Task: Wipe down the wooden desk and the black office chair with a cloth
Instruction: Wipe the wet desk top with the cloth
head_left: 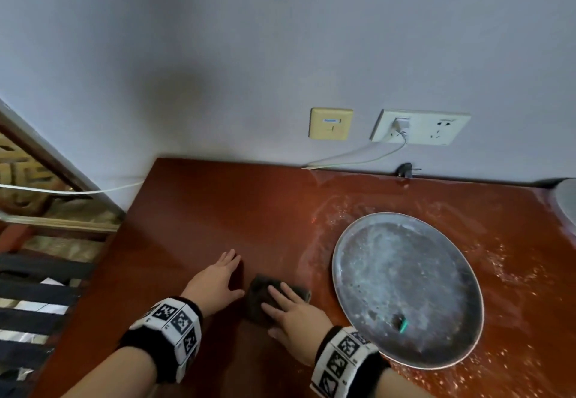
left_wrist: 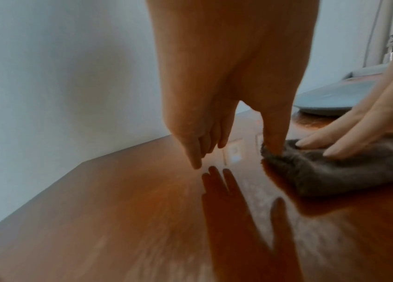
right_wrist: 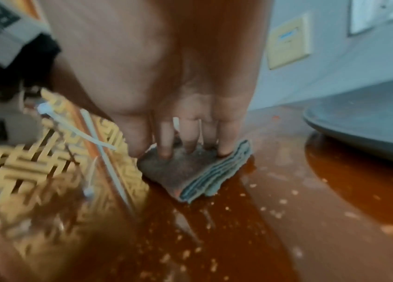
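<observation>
Your right hand [head_left: 293,319] lay flat, fingers straight, pressing the folded grey cloth [head_left: 260,294] onto the reddish wooden counter [head_left: 193,210], near its front edge. Your left hand [head_left: 215,279] was spread open just beside it, thumb touching the cloth's edge. A round metal tray [head_left: 405,288] sat to the right among pale specks.

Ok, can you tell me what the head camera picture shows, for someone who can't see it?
A person's right hand presses a folded grey cloth flat on a reddish wooden desk, while the left hand rests open beside it. A big round metal tray sits to the right, on a dusty part of the desk.
</observation>
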Available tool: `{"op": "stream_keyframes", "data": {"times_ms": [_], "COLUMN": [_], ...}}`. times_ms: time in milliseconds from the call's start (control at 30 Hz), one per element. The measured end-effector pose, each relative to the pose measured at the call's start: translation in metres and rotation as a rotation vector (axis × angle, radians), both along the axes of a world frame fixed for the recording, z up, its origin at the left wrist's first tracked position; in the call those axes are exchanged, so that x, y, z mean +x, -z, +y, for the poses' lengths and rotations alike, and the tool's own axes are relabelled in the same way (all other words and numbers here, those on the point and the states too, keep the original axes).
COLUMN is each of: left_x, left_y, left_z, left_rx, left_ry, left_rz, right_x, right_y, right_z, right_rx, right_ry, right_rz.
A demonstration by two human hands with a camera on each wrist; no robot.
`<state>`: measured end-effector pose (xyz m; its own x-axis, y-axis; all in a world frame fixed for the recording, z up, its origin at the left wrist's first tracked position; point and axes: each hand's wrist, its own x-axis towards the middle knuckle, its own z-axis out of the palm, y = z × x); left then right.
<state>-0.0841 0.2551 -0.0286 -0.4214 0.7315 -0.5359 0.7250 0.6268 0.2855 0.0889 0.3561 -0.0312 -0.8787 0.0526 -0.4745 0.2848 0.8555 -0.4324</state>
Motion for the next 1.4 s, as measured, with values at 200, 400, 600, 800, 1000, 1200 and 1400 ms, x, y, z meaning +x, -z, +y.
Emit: {"op": "stream_keyframes", "data": {"times_ms": [200, 400, 600, 800, 1000, 1200, 1400], "left_x": [0.038, 0.084, 0.097, 0.095, 0.097, 0.1, 0.087], "left_y": [-0.011, -0.01, 0.014, 0.022, 0.016, 0.012, 0.002], "left_z": [0.057, 0.12, 0.14, 0.141, 0.142, 0.142, 0.137], "left_rx": [0.186, 0.234, 0.092, 0.057, 0.136, 0.229, 0.295], "left_ry": [0.036, 0.198, 0.366, 0.377, 0.282, 0.102, 0.021], "left_rz": [-0.066, -0.081, 0.021, -0.013, -0.181, -0.338, -0.386], "right_x": [0.064, 0.14, 0.203, 0.224, 0.212, 0.203, 0.188], "right_y": [-0.03, -0.021, -0.006, 0.006, 0.006, -0.003, -0.011], "right_z": [0.081, 0.159, 0.179, 0.185, 0.182, 0.179, 0.177], "right_rx": [0.04, 0.382, 0.416, 0.321, 0.121, 0.079, 0.041], "right_ry": [0.508, 0.575, 0.723, 0.847, 0.893, 0.922, 0.958], "right_rz": [0.306, 0.02, -0.193, -0.293, -0.247, -0.266, -0.233]}}
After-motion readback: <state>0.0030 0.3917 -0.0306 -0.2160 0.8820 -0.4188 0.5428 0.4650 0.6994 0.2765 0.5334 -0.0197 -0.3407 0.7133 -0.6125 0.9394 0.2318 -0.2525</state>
